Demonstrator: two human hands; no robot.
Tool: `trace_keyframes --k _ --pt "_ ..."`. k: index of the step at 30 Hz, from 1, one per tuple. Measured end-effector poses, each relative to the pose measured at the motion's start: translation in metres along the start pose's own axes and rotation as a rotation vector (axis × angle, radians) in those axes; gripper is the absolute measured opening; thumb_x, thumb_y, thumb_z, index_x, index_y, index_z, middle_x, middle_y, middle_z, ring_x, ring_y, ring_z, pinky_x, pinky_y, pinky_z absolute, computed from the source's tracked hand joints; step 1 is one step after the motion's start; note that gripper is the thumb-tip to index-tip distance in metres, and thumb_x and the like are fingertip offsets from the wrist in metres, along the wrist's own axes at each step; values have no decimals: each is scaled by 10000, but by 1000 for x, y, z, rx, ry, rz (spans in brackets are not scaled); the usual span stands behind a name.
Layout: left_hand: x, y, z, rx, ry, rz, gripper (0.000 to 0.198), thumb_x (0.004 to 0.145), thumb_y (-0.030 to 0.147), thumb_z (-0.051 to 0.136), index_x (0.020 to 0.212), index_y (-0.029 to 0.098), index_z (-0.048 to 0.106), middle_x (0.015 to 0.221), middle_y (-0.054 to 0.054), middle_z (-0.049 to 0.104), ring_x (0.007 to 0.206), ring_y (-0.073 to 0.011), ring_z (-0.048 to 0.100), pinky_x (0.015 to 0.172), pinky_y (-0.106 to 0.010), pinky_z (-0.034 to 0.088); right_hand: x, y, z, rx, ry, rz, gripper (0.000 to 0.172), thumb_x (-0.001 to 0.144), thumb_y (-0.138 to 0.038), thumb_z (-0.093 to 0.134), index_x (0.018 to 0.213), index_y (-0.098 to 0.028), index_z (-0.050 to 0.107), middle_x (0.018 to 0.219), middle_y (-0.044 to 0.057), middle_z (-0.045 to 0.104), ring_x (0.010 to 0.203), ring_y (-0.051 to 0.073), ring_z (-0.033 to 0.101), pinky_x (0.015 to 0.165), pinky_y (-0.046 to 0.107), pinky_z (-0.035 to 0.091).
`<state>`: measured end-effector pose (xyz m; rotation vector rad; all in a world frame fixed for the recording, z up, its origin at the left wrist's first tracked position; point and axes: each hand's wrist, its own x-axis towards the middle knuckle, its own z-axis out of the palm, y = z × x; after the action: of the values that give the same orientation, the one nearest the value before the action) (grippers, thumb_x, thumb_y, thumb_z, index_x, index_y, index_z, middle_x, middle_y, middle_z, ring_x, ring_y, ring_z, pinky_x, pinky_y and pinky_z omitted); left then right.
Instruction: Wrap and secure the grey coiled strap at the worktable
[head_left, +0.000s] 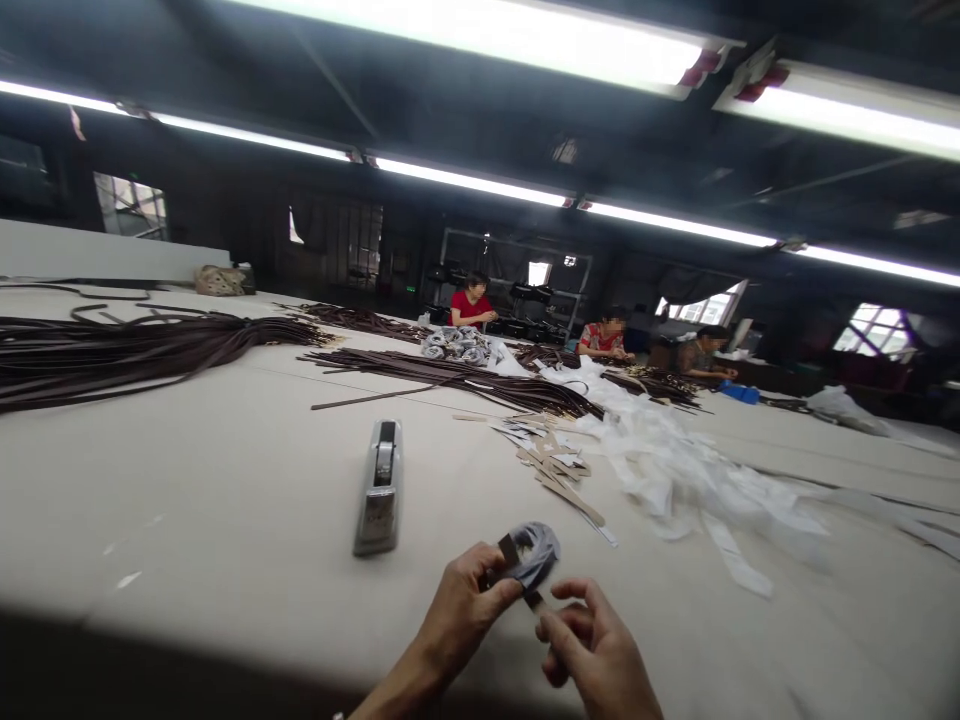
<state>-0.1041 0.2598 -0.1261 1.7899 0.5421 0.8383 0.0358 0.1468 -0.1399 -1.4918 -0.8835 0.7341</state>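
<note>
I am looking down at my two hands working low over the pale worktop (225, 480). My left hand (457, 610) is pinching a small coiled strap wrapped in grey film (534, 556), thumb and fingers clamped on its near side, holding it just above the surface. My right hand (596, 650) is closing its fingertips on a short brown tab (534, 601) hanging from under the coil (I cannot tell whether that tab is the strap's end or tape). A metal tape dispenser (380, 488) is sitting near, to the left and beyond the hands. Further out, paper scraps (551, 462) and white wrappings (675, 470) are lying to the right, with bundles of dark straps (135, 352) well apart on the left. Other people (471, 300) are sitting at the far end.

As I judge it, the coil could spring loose if the left pinch slackens, since it is being held only at one edge; the thin film could also tear if the right fingers tug sideways.
</note>
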Motion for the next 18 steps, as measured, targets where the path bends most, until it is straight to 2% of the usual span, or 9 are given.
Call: trace_keyframes --k 2,4,7,10,14,16,18 --pt "3 -8 3 160 -12 28 84 823 207 635 832 169 710 857 -19 632 855 -199 584 769 -276 434 -6 7 1 -121 -45 -90 308 805 -476 687 912 -196 615 773 32 676 659 201 661 638 306 543" --pt "5 -17 7 253 -33 29 60 791 156 639 793 169 698 864 -26 634 891 -214 579 800 -289 432 -9 9 1 -234 -173 -159 180 817 -299 640 967 -199 650 876 40 698 805 213 677 768 314 544" --pt "6 -29 11 293 -58 26 100 773 116 646 828 173 709 920 -45 647 953 -234 564 856 -314 421 -7 8 -2 -342 -282 -235 342 773 -111 549 1084 -217 642 976 27 710 883 202 678 829 308 530" --pt "5 -36 15 330 -91 64 174 759 84 659 889 183 718 979 -52 656 985 -242 550 886 -330 407 1 9 -8 -501 -213 -343 262 831 -112 513 1001 -223 679 944 34 715 885 212 680 827 329 528" --pt "3 -39 19 365 -133 127 197 799 92 646 928 220 722 998 -34 668 973 -238 542 881 -340 390 15 11 -15 -725 -140 -641 214 920 -167 520 912 -231 724 876 64 650 870 226 645 779 347 536" --pt "2 -38 19 377 -152 150 231 813 81 626 956 238 719 985 -17 678 950 -226 550 879 -340 381 21 11 -16 -744 -141 -774 220 939 -162 518 956 -234 725 985 84 631 918 219 633 800 340 543" --pt "1 -38 18 385 -170 160 257 807 55 609 957 235 714 965 -7 687 919 -214 560 873 -339 377 26 12 -17 -715 -166 -839 223 941 -132 517 998 -230 709 1134 97 624 972 209 634 840 330 545"
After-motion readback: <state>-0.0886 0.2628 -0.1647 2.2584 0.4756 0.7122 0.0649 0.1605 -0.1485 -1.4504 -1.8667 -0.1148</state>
